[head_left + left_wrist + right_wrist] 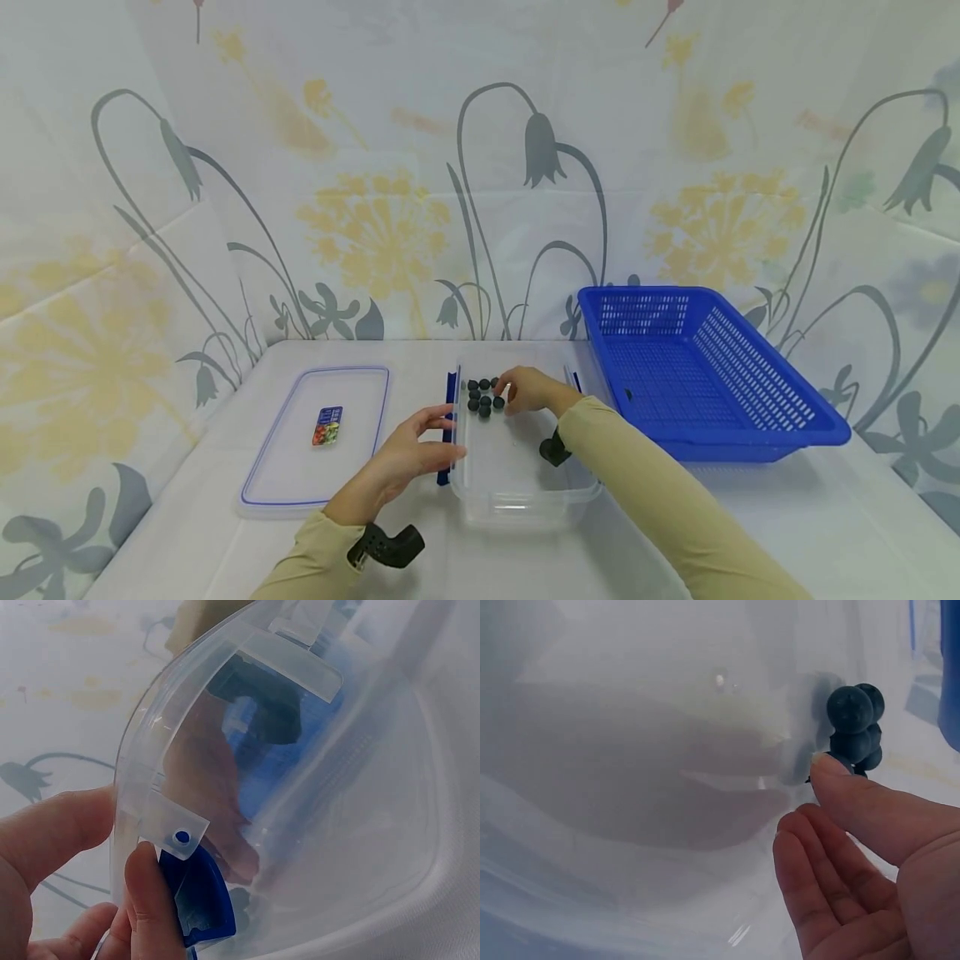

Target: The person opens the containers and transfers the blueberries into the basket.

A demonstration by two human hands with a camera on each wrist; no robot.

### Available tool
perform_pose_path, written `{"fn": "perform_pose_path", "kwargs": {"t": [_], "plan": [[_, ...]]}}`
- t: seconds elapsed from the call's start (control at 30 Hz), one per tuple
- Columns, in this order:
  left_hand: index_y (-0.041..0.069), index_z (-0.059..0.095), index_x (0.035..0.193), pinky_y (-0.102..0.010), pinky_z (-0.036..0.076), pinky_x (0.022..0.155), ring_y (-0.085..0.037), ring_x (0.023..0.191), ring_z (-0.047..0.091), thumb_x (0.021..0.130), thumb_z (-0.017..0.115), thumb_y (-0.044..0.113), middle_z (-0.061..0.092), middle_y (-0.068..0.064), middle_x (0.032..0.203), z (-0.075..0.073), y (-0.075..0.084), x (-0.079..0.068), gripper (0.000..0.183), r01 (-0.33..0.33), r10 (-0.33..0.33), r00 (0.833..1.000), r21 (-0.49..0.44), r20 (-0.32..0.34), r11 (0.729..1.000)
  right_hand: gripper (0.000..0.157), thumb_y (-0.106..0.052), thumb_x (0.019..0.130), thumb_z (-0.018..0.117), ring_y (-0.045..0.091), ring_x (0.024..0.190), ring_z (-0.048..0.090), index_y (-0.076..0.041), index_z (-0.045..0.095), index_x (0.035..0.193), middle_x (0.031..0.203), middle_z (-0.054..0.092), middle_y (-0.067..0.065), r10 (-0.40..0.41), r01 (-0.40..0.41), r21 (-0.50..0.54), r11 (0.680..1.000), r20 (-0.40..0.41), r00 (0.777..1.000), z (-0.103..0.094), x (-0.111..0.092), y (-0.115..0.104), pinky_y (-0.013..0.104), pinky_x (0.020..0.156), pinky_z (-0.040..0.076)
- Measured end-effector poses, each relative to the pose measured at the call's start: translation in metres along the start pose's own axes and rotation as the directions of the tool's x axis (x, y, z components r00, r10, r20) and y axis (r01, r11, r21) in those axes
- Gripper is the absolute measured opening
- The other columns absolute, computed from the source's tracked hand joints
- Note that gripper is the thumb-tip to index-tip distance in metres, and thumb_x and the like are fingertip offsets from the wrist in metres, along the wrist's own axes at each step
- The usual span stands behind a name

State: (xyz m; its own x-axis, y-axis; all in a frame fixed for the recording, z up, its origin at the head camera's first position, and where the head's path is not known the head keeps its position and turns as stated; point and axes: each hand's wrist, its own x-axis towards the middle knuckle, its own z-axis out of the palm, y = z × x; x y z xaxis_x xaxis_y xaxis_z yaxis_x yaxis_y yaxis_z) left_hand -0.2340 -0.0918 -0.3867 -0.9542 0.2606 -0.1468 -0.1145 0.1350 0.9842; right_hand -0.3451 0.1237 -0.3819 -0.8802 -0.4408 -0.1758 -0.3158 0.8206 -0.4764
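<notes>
A clear plastic container (517, 462) stands before me, with a cluster of dark blueberries (484, 412) on its floor toward the far left. My right hand (531, 390) reaches into the container, thumb and forefinger around a blueberry (498, 402) at the cluster's right edge. In the right wrist view the thumb (855, 799) overlaps that berry; the forefinger is mostly hidden. My left hand (408, 454) is at the container's left side, fingers loosely spread. In the left wrist view its fingertips touch the rim beside a blue latch (199, 892).
A clear lid with a blue seal (292, 467) lies at left, a colourful label (327, 426) on it. At right stands a blue perforated basket (750, 429) with a small dark bit inside. A flower-patterned cloth (420, 108) hangs behind the white table.
</notes>
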Motion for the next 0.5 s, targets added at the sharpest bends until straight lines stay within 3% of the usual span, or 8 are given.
{"fn": "perform_pose_path", "kwargs": {"t": [0.27, 0.5], "plan": [[0.006, 0.040, 0.138, -0.036, 0.052, 0.083, -0.020, 0.090, 0.058, 0.078, 0.075, 0.006, 0.044, -0.015, 0.126, -0.0006, 0.0010, 0.0003, 0.070, -0.003, 0.003, 1.000, -0.008, 0.002, 1.000, 0.018, 0.003, 0.072, 0.075, 0.014, 0.073, 0.051, -0.008, 0.065, 0.082, 0.078, 0.056, 0.000, -0.022, 0.022, -0.051, 0.998, 0.000, 1.000, 0.0005, 0.0018, -0.0024, 0.024, 0.061, 0.045], [0.006, 0.040, 0.138, -0.036, 0.052, 0.083, -0.021, 0.091, 0.057, 0.078, 0.075, 0.006, 0.044, -0.015, 0.126, -0.0001, 0.0009, -0.0003, 0.070, 0.009, -0.009, 1.000, 0.005, 0.002, 1.000, 0.015, 0.000, 0.075, 0.074, 0.013, 0.067, 0.055, -0.004, 0.066, 0.088, 0.076, 0.059, 0.001, -0.074, 0.076, 0.035, 0.997, -0.034, 0.997, -0.0079, -0.0024, -0.0056, 0.024, 0.060, 0.048]]}}
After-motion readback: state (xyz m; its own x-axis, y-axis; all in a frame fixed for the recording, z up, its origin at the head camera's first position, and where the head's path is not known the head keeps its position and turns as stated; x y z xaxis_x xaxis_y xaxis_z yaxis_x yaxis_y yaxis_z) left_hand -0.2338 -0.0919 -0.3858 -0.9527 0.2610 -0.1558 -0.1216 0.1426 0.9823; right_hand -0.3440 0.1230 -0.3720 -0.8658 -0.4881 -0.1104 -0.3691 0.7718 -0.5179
